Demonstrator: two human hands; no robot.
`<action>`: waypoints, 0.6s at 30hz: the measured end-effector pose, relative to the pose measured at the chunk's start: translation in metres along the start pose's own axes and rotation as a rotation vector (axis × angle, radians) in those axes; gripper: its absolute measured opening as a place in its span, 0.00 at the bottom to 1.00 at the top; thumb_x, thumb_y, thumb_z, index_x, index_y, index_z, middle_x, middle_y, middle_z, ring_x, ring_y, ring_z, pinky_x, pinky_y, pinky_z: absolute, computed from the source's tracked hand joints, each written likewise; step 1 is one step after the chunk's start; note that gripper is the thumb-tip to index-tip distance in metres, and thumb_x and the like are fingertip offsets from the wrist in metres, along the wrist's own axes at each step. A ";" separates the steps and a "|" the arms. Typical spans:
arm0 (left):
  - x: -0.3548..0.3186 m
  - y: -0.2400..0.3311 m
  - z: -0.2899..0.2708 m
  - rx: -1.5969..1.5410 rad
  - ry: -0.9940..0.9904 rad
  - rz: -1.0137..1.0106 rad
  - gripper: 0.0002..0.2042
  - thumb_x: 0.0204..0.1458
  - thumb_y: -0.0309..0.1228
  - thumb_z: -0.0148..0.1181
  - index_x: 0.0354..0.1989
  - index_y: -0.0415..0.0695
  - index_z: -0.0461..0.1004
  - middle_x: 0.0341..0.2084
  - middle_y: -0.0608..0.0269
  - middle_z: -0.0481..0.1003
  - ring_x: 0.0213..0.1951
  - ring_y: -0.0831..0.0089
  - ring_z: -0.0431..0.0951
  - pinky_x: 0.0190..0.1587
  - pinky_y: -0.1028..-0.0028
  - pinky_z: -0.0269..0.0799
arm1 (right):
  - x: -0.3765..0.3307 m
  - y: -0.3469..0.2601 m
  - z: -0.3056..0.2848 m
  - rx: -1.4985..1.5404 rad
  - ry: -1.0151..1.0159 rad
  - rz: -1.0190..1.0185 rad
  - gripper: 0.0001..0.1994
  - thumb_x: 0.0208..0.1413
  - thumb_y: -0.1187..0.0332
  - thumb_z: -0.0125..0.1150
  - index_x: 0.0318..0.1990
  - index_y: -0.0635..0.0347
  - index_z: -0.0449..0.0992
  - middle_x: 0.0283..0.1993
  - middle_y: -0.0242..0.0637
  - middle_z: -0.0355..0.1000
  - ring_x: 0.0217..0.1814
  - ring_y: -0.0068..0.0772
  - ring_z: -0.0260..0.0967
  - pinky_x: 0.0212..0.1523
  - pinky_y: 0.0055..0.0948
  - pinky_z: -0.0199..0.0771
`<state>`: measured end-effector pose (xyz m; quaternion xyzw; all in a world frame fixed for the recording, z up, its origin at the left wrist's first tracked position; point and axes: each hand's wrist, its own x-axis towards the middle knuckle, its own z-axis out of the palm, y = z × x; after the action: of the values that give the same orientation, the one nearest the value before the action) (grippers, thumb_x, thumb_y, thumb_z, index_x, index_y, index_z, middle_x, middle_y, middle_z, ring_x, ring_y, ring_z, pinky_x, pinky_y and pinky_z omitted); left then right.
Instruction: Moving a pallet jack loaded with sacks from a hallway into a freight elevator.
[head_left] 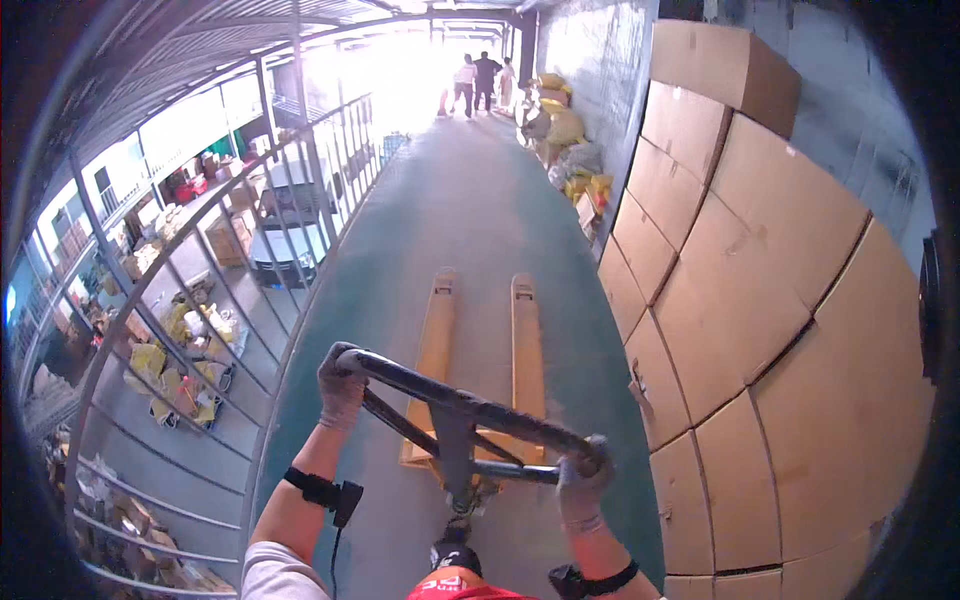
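Both my gloved hands grip the dark bar handle (470, 405) of a pallet truck. My left hand (342, 386) is wrapped round the handle's left end, and my right hand (584, 482) closes round its right end, lower in the view. The handle slants down to the right. Beyond it, the truck's two yellow forks (529, 350) point ahead along the walkway, with no load on them. A black strap with a small box (325, 493) is on my left forearm, and another strap (592, 581) is round my right one.
A metal railing (185, 262) borders the green-edged walkway (450, 190) on the left, above a lower floor with goods. Tall stacked cardboard boxes (735, 290) line the right side. Farther on, filled sacks (565, 125) lie along the wall. Several people (486, 82) stand at the bright far end.
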<state>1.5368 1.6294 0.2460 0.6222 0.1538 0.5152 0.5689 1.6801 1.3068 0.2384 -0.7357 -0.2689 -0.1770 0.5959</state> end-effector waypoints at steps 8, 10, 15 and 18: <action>0.117 -0.074 0.102 0.228 0.021 -0.085 0.05 0.44 0.19 0.53 0.28 0.43 0.70 0.20 0.73 0.68 0.27 0.84 0.67 0.29 0.81 0.65 | 0.190 0.117 0.068 0.292 -0.074 0.237 0.05 0.48 0.72 0.54 0.26 0.54 0.64 0.22 0.26 0.58 0.24 0.22 0.59 0.25 0.24 0.63; 0.153 -0.093 0.127 0.314 0.013 -0.067 0.05 0.45 0.19 0.54 0.28 0.44 0.70 0.20 0.73 0.69 0.27 0.84 0.67 0.30 0.81 0.66 | 0.236 0.140 0.090 0.308 -0.108 0.258 0.05 0.48 0.72 0.54 0.25 0.54 0.63 0.21 0.26 0.58 0.23 0.22 0.59 0.24 0.25 0.63; 0.251 -0.162 0.162 0.268 0.069 -0.016 0.03 0.48 0.21 0.55 0.28 0.44 0.69 0.18 0.74 0.66 0.25 0.87 0.64 0.26 0.83 0.62 | 0.341 0.203 0.173 0.176 -0.136 0.175 0.09 0.49 0.71 0.55 0.24 0.55 0.61 0.19 0.28 0.57 0.22 0.22 0.58 0.23 0.26 0.63; 0.313 -0.183 0.195 0.406 0.148 0.019 0.03 0.49 0.22 0.56 0.29 0.45 0.69 0.19 0.76 0.64 0.23 0.88 0.63 0.24 0.84 0.60 | 0.418 0.226 0.222 0.284 -0.213 0.279 0.09 0.50 0.71 0.56 0.24 0.56 0.61 0.18 0.28 0.56 0.22 0.23 0.56 0.23 0.26 0.61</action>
<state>1.9000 1.8219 0.2686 0.6860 0.2899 0.5233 0.4142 2.1349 1.5668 0.2541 -0.6889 -0.2484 0.0255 0.6805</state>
